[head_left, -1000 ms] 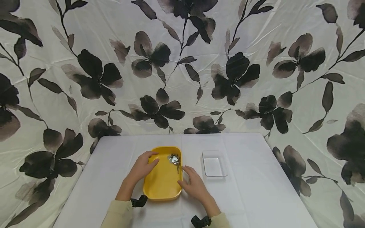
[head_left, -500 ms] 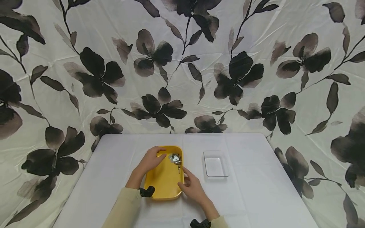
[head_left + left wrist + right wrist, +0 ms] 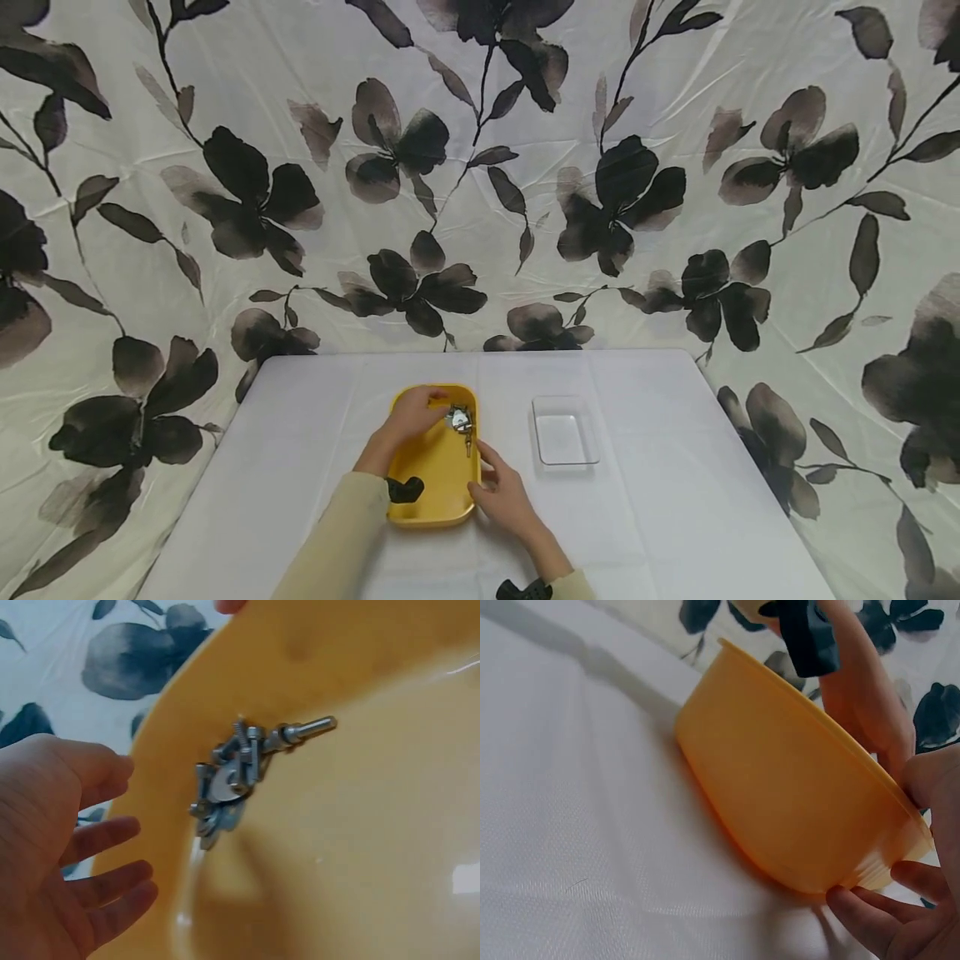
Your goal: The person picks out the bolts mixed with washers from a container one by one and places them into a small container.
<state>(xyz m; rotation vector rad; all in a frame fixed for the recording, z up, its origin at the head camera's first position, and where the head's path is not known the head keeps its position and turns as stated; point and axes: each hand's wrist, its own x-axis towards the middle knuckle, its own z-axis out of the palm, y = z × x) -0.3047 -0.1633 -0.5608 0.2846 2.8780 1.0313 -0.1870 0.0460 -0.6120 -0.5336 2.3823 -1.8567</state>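
Backdrop: one creased white cloth [image 3: 750, 67] printed with black and grey flowers, hung behind and beside the table. Surface: one table under a plain white woven tablecloth [image 3: 660, 517].

Item, left: left hand [image 3: 411, 414], cream sleeve, reaching over the tray's far left part; fingers relaxed and slightly spread, tips just beside the hardware, nothing pinched in the wrist view.

Item, centre: one yellow plastic tray [image 3: 431, 487], smooth, glossy, oblong with rounded corners and a raised rim; no writing seen. At its far right corner lies one small heap of metal screws and washers [image 3: 460, 421], silvery, threaded shafts and flat discs tangled; number not countable.

Item: right hand [image 3: 504, 492], fingers curled against the tray's right rim and outer wall.

Item, right: one clear plastic rectangular dish [image 3: 564, 435], well apart from the tray.
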